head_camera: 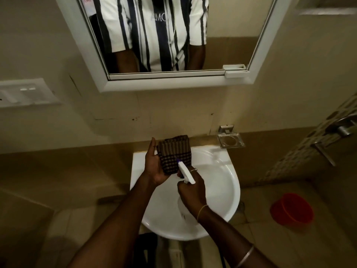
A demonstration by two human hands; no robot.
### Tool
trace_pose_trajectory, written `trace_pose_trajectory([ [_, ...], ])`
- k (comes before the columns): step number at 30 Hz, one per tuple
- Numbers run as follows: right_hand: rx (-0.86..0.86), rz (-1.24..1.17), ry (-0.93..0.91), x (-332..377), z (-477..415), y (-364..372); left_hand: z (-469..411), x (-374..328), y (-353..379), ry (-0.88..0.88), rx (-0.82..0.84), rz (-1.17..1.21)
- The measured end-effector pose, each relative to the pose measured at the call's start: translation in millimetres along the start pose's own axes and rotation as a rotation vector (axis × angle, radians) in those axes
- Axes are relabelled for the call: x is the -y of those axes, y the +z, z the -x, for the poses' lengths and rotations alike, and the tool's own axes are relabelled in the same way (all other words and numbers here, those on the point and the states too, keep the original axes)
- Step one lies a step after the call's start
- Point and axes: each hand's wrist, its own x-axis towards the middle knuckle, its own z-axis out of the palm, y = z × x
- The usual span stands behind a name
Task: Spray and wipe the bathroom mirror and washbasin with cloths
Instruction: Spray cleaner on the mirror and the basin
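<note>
- Nearest to us, our two bare forearms reach forward over a white washbasin [222, 190], which is fixed to the wall below the mirror.
- Our right hand [192, 192] is closed around the neck of a white spray bottle [185, 174]. Its nozzle points up and to the left, at the cloth. The bottle's body hangs below the fist and is partly hidden by it.
- Our left hand [154, 167] is open, palm up, and cradles a folded cloth [174, 153]. The thumb stands beside the cloth and does not pinch it.
- The cloth is dark brown with a pale checked weave. It looks thin and soft. We cannot tell whether it is damp.
- The step in hand looks like wetting the cloth. To do it well, we judge that the nozzle should stay close to the cloth, and both should stay over the bowl so drips fall inside.
- On the floor to the right, well apart from the basin, sits a red bucket [291, 209].
- Just beyond the basin's right corner, an empty metal holder [230, 141] is mounted on the wall.
- Farthest, a white-framed mirror [222, 51] hangs above and reflects a striped shirt.
</note>
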Motion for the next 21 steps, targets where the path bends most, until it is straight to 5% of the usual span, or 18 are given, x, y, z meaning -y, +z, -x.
trace_pose_trajectory([
  [14,-0.138,-0.083,0.003,2.1,3.3,-19.2,9.8,-13.0,-7.2,0.012,0.030,0.000],
  [21,-0.071,0.007,-0.064,-10.5,16.1,-21.8,12.6,-12.7,-1.9,0.032,0.034,0.005],
])
